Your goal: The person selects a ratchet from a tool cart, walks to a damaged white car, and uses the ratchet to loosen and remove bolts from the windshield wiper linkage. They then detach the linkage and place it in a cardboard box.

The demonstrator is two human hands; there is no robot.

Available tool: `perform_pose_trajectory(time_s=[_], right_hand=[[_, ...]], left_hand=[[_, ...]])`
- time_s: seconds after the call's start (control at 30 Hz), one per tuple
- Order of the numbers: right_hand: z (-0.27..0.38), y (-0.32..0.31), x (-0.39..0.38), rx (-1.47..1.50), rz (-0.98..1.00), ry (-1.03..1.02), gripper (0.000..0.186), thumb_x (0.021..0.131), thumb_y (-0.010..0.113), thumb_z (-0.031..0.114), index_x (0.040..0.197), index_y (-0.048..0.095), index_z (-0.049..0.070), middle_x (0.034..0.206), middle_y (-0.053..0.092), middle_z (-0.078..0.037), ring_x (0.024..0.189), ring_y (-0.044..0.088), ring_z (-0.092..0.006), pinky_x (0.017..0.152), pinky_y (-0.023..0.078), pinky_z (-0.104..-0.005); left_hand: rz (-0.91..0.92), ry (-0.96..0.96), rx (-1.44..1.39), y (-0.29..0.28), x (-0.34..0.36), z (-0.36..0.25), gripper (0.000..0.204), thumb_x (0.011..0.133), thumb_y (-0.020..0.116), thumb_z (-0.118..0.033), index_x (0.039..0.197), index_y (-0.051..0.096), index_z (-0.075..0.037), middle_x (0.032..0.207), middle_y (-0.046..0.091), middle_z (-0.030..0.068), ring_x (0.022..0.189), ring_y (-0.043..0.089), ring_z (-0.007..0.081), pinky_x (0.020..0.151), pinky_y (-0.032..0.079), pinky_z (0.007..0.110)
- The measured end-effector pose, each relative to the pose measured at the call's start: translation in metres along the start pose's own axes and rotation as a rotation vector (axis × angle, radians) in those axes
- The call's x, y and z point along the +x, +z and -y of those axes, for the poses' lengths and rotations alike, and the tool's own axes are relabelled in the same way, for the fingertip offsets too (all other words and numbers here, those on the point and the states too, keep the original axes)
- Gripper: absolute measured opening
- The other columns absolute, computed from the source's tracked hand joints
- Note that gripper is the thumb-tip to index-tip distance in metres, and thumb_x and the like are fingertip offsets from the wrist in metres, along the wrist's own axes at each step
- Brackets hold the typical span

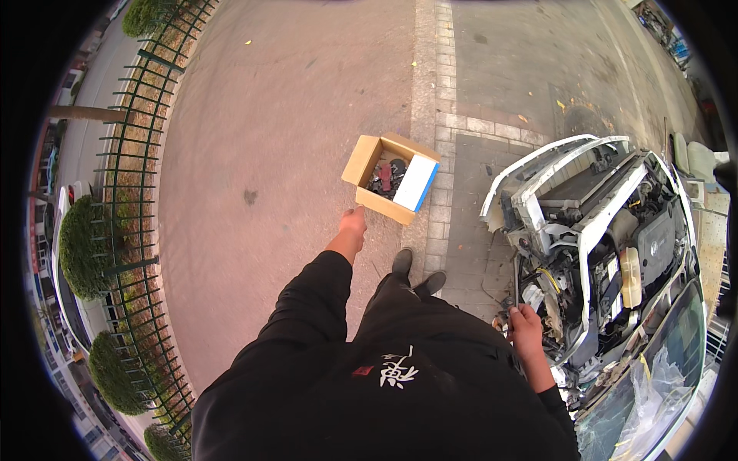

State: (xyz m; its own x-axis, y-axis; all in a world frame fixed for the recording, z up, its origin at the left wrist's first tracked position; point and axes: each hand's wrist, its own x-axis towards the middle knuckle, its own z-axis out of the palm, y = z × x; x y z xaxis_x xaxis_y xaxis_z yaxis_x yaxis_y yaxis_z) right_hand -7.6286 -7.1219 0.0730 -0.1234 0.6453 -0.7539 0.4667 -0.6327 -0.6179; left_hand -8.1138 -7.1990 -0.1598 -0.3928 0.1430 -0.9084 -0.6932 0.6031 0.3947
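Observation:
Ahead of me, my left hand (353, 228) is closed at the near left corner of an open cardboard box (388, 210). Its fingers meet the box's edge and are partly hidden there. Inside the box lies a jumble of small dark parts (397, 167) with a reddish piece (385, 176) among them. One flap of the box is white with a blue edge. Lower right, beside the stripped car front (588, 253), my right hand (526, 329) is closed around a small dark metal piece (508, 304). Its exact kind is too small to tell.
The white car's engine bay is exposed at right, with a cream plastic tank (630, 278), loose wiring and a windscreen (615, 426) under clear plastic film (659, 396). A green metal fence (132, 184) and round bushes (83, 246) run along the left. Paving bricks (440, 230) edge the reddish ground.

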Motion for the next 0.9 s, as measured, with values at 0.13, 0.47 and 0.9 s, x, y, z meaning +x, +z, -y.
perform_pose_trajectory(time_s=[0.13,0.47,0.9], right_hand=[[-0.018,-0.003,-0.003,-0.045,-0.015,-0.02,0.022,0.112,0.063,0.022,0.094,0.059,0.009,0.068,0.053,0.002,0.051,0.045,-0.0092,0.046,0.038,-0.0287],[-0.028,0.007,-0.039,0.342,-0.184,-0.358,0.022,0.112,0.062,0.016,0.092,0.053,0.009,0.074,0.056,0.0,0.058,0.05,-0.0075,0.051,0.042,-0.0248],[0.009,-0.098,-0.124,0.714,-0.411,-0.655,0.033,0.114,0.062,0.037,0.115,0.062,0.004,0.091,0.064,-0.006,0.08,0.062,-0.0155,0.075,0.052,-0.0325]], left_hand=[[0.042,0.038,0.581,-0.024,-0.006,0.081,0.074,0.107,0.062,-0.049,0.169,0.043,-0.015,0.168,0.051,0.0198,0.152,0.052,0.0438,0.113,0.047,0.069],[0.661,-0.205,0.571,-0.03,-0.081,0.161,0.079,0.11,0.048,-0.069,0.156,0.061,-0.006,0.149,0.068,0.0204,0.141,0.061,0.0363,0.116,0.05,0.05],[0.955,0.882,1.213,0.224,-0.187,0.042,0.056,0.111,0.064,-0.045,0.144,0.065,0.0,0.14,0.071,0.0224,0.128,0.07,0.0354,0.108,0.054,0.044]])
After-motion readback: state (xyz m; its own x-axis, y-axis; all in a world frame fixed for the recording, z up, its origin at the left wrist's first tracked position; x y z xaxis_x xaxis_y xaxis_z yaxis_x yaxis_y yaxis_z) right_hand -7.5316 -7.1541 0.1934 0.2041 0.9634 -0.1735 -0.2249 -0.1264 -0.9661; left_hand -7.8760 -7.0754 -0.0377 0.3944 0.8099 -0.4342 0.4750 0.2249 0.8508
